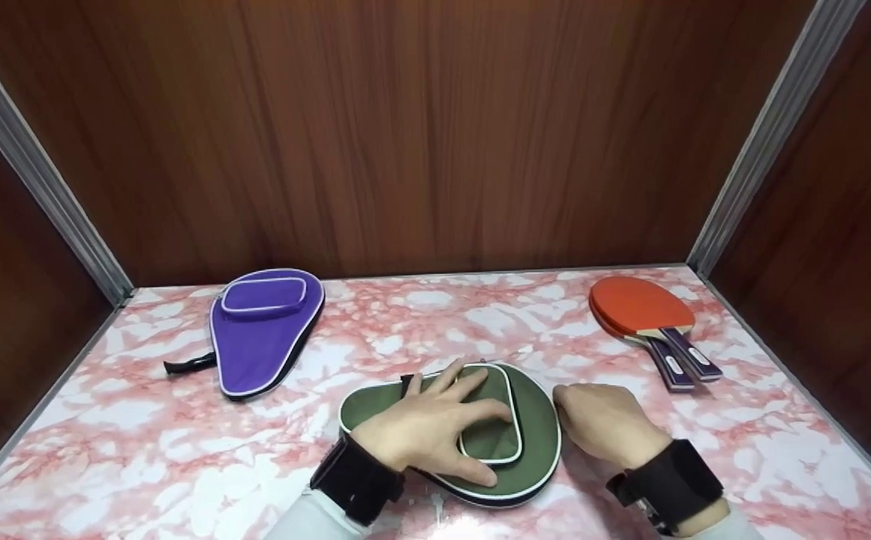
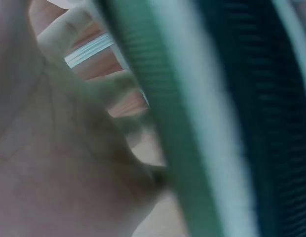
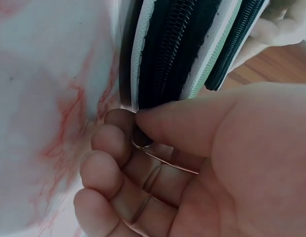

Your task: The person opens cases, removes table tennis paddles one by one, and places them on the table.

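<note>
A green table tennis paddle case (image 1: 537, 420) with white piping lies at the front middle of the table in the head view. My left hand (image 1: 435, 429) rests on top of it with spread fingers, over its small front pocket (image 1: 491, 442). At the case's rounded right end is my right hand (image 1: 606, 421), fingers curled. In the right wrist view its thumb and index finger pinch a small dark zipper pull (image 3: 141, 139) beside the case's black zipper (image 3: 173, 49). Only a metallic edge of the pull shows; the fingers cover the rest.
A purple paddle case (image 1: 259, 345) with a black strap (image 1: 189, 365) lies at the back left. Two overlapping paddles (image 1: 641, 304), the upper one orange-red, lie at the back right. Brown wooden panels (image 1: 420, 135) enclose the marbled table (image 1: 435, 315) at the back and sides.
</note>
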{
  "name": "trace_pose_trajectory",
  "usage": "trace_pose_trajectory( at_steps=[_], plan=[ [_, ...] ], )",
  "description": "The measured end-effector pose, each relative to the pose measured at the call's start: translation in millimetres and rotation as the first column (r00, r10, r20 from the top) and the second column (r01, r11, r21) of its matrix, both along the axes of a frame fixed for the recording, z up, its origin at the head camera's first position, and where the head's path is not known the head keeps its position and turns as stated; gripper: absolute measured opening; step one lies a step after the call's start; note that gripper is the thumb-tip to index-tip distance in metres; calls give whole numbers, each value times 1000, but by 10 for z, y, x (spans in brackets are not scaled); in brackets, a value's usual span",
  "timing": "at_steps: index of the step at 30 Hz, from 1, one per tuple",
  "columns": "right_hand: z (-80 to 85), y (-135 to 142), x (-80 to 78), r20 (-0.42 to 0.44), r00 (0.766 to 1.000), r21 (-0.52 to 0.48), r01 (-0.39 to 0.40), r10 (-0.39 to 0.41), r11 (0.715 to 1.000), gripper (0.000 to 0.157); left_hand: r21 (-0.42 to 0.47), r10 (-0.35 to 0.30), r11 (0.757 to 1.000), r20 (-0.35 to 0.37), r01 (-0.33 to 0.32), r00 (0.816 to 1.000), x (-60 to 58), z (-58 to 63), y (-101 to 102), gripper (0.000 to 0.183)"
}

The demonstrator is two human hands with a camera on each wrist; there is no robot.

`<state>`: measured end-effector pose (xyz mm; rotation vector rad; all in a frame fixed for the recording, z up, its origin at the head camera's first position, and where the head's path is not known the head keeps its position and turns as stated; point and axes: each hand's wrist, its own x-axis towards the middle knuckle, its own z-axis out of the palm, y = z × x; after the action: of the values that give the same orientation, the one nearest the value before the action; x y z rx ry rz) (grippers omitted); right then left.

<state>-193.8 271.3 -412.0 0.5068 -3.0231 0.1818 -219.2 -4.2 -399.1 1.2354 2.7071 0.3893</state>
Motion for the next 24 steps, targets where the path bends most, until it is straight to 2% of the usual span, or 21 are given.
trace_pose_trajectory(
  at_steps=[2, 5, 15, 24],
  plan=[
    [-5, -10, -9, 1, 1000, 1, 0, 0, 1000, 24, 8, 15, 1000, 44, -15, 999, -7, -21, -15, 77],
    [-15, -16, -13, 2, 1000, 3, 6, -6, 1000, 22, 17, 29, 999, 61, -30, 998, -8, -32, -6, 79],
    [-37, -16, 6, -39, 999, 12, -8, 8, 1000, 20, 28, 59, 998, 57, -60, 997, -1, -21, 15, 79],
    [-7, -13, 56, -65, 998, 24, -22, 24, 999, 25, 44, 61, 997, 62, -63, 996, 9, -18, 9, 78]
  ],
)
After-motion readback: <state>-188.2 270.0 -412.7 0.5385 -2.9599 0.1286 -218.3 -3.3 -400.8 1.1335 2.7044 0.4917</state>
